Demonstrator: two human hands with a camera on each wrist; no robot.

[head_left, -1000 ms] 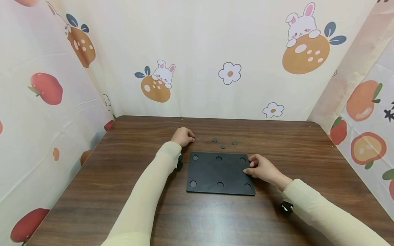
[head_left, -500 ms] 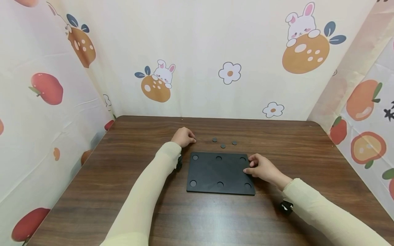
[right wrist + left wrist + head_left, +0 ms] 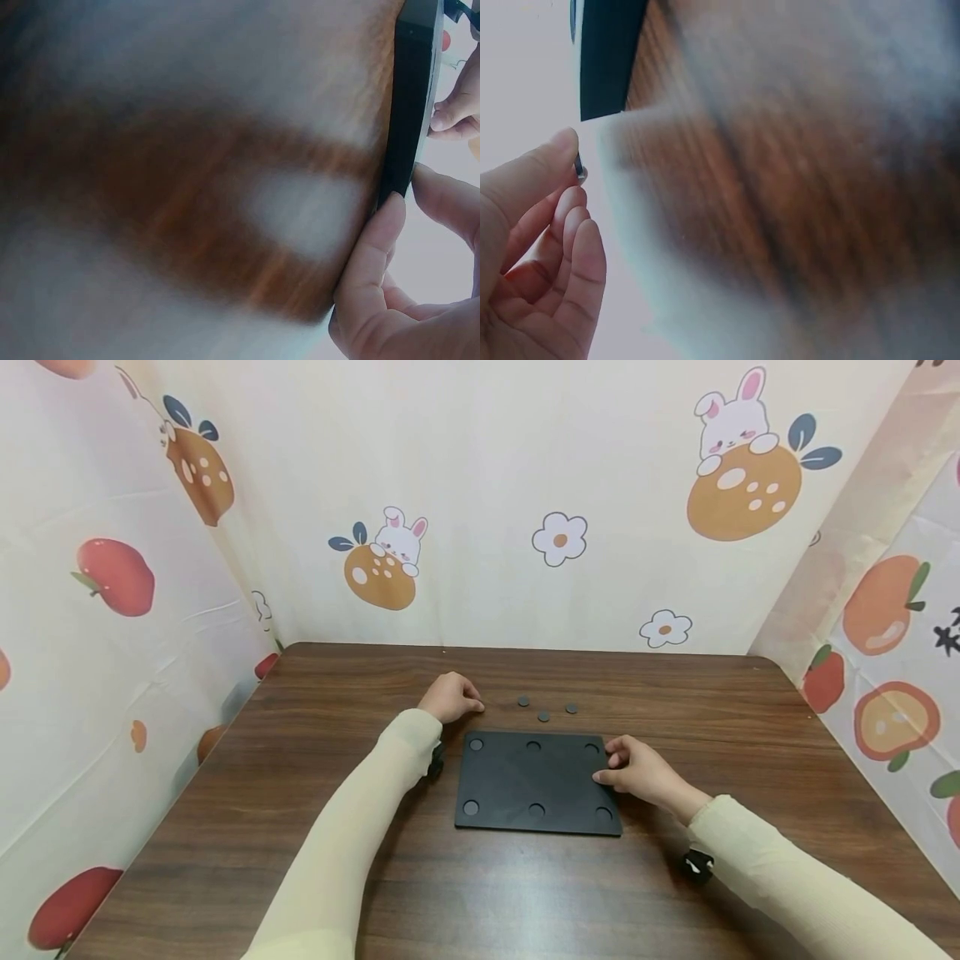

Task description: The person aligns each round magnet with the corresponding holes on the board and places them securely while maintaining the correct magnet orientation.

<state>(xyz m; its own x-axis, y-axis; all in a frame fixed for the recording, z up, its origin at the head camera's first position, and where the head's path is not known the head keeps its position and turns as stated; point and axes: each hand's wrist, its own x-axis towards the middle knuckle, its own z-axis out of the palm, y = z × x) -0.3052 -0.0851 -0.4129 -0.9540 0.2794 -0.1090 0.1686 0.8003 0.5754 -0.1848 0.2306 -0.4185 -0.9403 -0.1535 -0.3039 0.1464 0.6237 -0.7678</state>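
Observation:
In the head view, a flat black board (image 3: pixel 525 781) with round recesses lies on the table. Its two left recesses look filled with dark discs, while the others show shadowed hollows. My left hand (image 3: pixel 452 697) is just beyond the board's far left corner. Between thumb and fingertip it pinches a small dark disc (image 3: pixel 578 163), seen edge-on in the left wrist view. My right hand (image 3: pixel 639 770) holds the board's right edge with thumb and fingers. Three loose discs lie behind the board: a left one (image 3: pixel 523 702), a front one (image 3: pixel 543 717) and a right one (image 3: pixel 572 709).
The brown wood-grain table (image 3: pixel 645 893) has rounded far corners. A printed curtain (image 3: pixel 480 460) with rabbits, fruit and flowers hangs behind it and along both sides. Dark wrist devices sit at both cuffs.
My left hand has shifted slightly right and toward the board, still pinching the disc. The right hand, the board and the three loose discs have stayed in place.

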